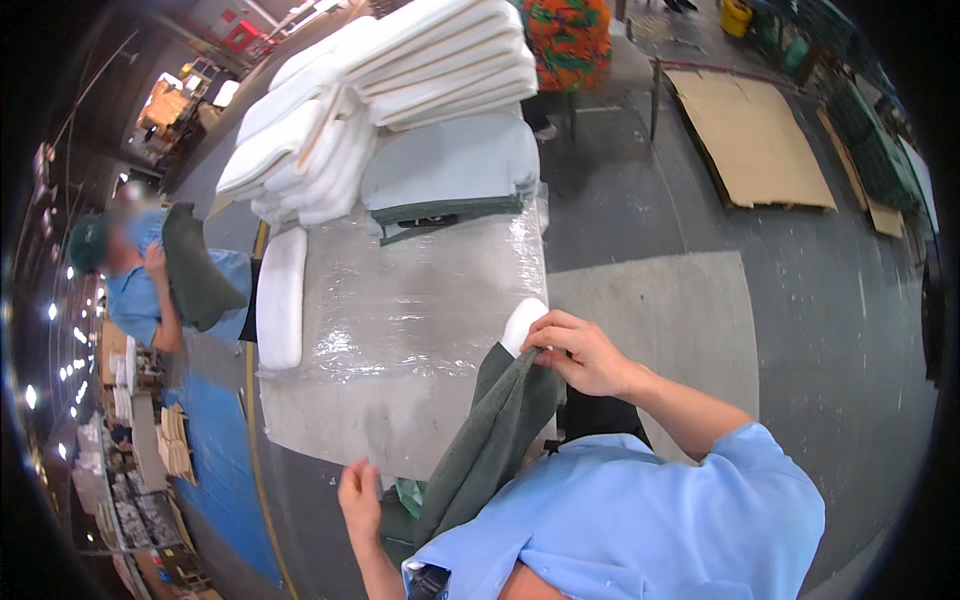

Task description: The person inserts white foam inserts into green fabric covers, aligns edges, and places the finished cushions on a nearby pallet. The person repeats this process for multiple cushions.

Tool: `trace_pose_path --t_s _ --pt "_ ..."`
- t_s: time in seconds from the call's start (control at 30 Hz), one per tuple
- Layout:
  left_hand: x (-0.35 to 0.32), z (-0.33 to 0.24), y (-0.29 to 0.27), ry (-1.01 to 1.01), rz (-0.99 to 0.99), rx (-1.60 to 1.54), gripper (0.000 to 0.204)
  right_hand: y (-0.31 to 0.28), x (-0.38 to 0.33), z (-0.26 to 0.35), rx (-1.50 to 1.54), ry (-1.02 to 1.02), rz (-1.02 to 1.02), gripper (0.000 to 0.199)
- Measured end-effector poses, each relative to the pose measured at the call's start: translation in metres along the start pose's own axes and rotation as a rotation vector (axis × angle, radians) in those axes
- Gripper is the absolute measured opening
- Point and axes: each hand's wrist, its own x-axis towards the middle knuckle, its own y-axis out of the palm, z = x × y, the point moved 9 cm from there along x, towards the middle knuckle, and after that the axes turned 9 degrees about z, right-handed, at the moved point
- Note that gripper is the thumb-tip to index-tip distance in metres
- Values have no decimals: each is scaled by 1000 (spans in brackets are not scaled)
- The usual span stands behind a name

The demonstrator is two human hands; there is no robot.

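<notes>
Gripping the top edge of a dark green fabric cover (490,440) at about five o'clock from the middle of the view, our right hand (580,352) pinches the cloth between thumb and fingers, right where a white foam cushion end (522,324) pokes out of it. Our left hand (360,505), down at seven o'clock, hangs loosely open beside the lower part of the cover; we cannot tell whether it touches the fabric. The cover with its cushion leans against the near edge of the grey worktable wrapped in clear plastic film (400,330). Toward twelve o'clock on that table lies a grey padded cushion (450,165), with a tall stack of white foam pads (400,70) just behind it. One long white foam pad (281,295) rests along the table's nine o'clock edge. At nine o'clock a co-worker in a light blue shirt (140,290) holds another dark green cover (195,270). Flat cardboard sheets (750,140) lie at two o'clock on the floor.
</notes>
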Motion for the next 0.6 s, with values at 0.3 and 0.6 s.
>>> trace_pose_path --t_s 0.3,0.6 --pt "-39 -294 205 760 455 575 29 -1 -25 -14 495 7 -98 23" --pt "-68 -306 222 924 661 548 21 129 -85 -139 1437 637 240 86"
